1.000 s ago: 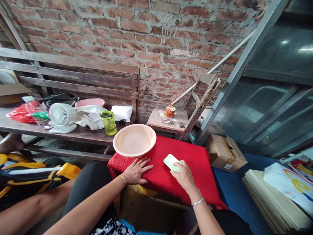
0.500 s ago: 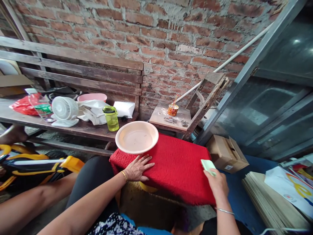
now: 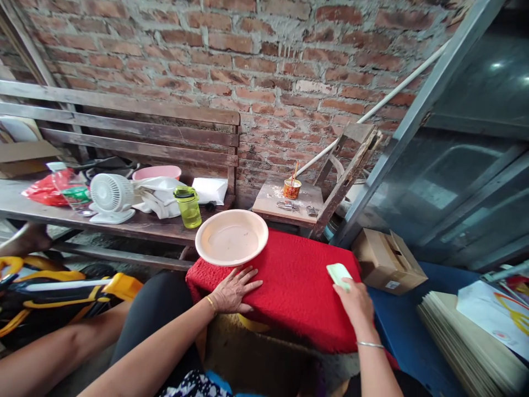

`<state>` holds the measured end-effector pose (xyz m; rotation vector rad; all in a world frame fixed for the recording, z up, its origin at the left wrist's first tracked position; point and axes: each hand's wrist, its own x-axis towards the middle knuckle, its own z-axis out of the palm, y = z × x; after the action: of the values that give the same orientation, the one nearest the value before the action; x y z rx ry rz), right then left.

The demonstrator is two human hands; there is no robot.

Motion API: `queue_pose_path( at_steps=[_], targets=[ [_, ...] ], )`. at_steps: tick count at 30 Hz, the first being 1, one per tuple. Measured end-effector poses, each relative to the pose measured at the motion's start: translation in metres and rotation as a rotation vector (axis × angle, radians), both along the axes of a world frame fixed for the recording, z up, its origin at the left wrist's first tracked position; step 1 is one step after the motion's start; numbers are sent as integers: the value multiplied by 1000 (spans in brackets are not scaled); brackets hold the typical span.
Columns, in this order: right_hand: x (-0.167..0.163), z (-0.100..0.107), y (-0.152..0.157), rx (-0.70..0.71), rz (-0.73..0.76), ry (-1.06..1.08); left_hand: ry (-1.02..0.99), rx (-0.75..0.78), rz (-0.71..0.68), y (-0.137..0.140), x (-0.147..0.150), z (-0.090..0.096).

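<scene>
A red fuzzy cloth [image 3: 297,286] covers the low table in front of me. My left hand [image 3: 233,290] lies flat on its near edge, fingers spread, just below a pale basin [image 3: 232,238]. The basin stands on the cloth's far left corner with what looks like shallow water in it. My right hand [image 3: 355,300] grips a pale green, flat, block-like thing [image 3: 339,274] over the right part of the cloth. Its underside is hidden, so I cannot tell its exact kind or whether it touches the cloth.
On the wooden bench [image 3: 136,229] at left stand a white fan [image 3: 111,196], a green bottle [image 3: 188,207] and a pink basin [image 3: 157,172]. A small stool [image 3: 264,204] bears a tin with sticks [image 3: 291,188] and padlocks. A cardboard box [image 3: 386,259] sits at right. Another person's leg [image 3: 70,336] is at left.
My right hand has moved left and slightly inward over the red cloth with the pale green thing. My left hand stays flat in place. The view has shifted a little.
</scene>
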<state>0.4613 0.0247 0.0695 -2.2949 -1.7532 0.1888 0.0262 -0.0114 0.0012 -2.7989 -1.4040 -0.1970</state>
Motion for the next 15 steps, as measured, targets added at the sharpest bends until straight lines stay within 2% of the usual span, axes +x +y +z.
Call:
queue_pose_path(
  at_steps=[3,6,10,15],
  targets=[
    [64,4,-18,-65,-294,-13,-5,-14,-4,0,0,1],
    [98,2,-41,-74,-420,21,1,-26,1,0,0,2],
    [100,0,-61,-93,-419,55,13,1,7,0,-1,0],
    [89,7,-66,-57,-389,36,-11,61,1,1,-4,-9]
  ],
)
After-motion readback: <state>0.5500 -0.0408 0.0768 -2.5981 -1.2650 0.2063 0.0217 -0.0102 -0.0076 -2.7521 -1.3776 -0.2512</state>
